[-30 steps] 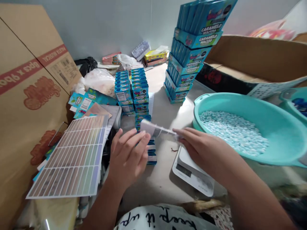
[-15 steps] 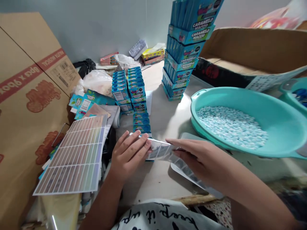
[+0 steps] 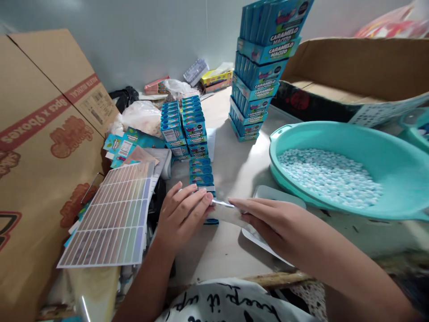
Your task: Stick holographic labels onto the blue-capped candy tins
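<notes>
Between my hands is a thin strip of a sticker sheet, its white upper edge catching the light. My right hand pinches its right part between the thumb and straight fingers. My left hand has its fingers together over the left end of the strip; its thumb is hidden. Just beyond and partly under my left fingers lies a row of small blue candy boxes. Another sticker sheet, shiny with a white grid, lies to the left. A pale tray or lid lies behind my right hand.
A turquoise basin with many pale candies stands to the right. Stacked blue display boxes rise at the back, smaller box stacks left of them. A large cardboard carton borders the left, an open carton the back right.
The strip between my hands has tipped, so its printed grid no longer shows clearly. My hands stay almost in place. The whole view has shifted slightly.
</notes>
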Action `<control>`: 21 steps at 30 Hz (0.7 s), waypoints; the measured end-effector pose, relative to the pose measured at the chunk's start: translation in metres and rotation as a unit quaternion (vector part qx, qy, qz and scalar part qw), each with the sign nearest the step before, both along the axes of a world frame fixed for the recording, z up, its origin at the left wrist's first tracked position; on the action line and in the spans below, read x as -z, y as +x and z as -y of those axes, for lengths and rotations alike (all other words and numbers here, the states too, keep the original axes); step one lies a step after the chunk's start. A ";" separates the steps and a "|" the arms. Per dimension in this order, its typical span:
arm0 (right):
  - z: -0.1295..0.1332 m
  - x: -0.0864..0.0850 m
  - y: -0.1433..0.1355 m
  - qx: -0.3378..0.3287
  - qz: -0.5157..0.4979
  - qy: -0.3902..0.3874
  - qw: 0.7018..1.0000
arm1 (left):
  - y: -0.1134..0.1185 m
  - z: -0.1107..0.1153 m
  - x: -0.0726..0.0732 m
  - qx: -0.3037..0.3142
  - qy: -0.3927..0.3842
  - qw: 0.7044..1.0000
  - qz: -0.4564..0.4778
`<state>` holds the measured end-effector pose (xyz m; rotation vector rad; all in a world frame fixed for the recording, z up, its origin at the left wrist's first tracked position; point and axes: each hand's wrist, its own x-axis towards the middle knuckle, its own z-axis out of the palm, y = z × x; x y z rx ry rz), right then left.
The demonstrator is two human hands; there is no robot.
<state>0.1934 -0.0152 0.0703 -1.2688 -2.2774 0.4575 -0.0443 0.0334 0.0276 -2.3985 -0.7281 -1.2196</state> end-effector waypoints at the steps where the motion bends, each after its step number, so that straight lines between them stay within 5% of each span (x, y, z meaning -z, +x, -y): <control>1: 0.001 0.000 0.001 -0.003 0.000 0.003 1.000 | 0.000 0.000 0.001 0.003 0.017 1.000 0.000; 6: 0.005 0.000 0.001 -0.014 -0.026 0.009 1.000 | -0.004 0.005 0.008 -0.014 0.099 0.995 0.007; 13: 0.005 -0.006 -0.003 -0.014 -0.057 -0.034 0.998 | -0.008 0.011 0.011 -0.031 0.103 0.994 0.016; 21: -0.003 0.004 0.005 0.114 -0.084 -0.054 0.989 | -0.016 0.013 0.015 0.002 0.059 0.998 0.008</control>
